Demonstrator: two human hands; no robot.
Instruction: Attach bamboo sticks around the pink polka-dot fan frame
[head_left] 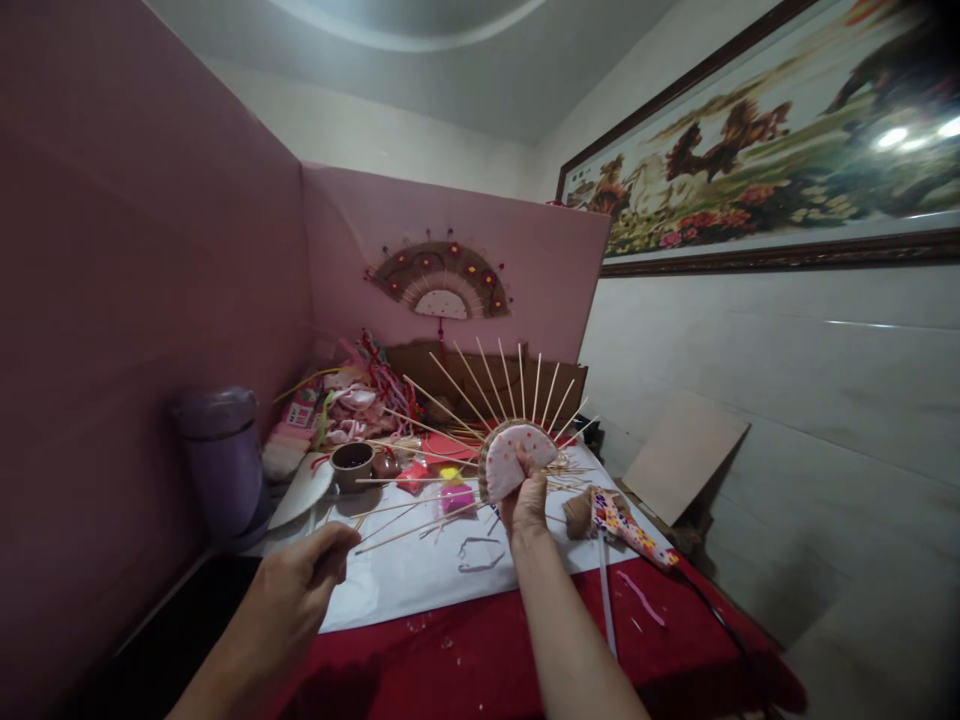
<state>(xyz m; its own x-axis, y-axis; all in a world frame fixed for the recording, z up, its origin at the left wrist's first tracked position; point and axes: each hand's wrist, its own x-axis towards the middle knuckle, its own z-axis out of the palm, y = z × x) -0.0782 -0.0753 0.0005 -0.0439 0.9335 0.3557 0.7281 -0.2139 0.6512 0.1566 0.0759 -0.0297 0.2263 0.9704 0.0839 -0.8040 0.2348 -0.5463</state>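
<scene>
My right hand (528, 500) grips a half-made fan by its white half-round base (510, 462), which is dotted with red and edged in brown. Thin wooden sticks (491, 385) spread out from that base like rays, up and to both sides. Lower left, my left hand (311, 575) is closed in a pinch, its fingertips at the outer end of one of the low left sticks (394, 520). Whatever else lies inside that pinch is hidden. A finished brown fan (442, 280) with red and yellow flowers hangs on the pink panel behind.
On the white sheet (390, 590) over a red cloth (420, 670) lie tweezers (480, 555), pink clay (456, 498) and a brown cup (352, 465). A flower-patterned glue gun (630, 530) lies right. A purple lidded container (219, 460) stands left, near heaped ribbons (360, 400).
</scene>
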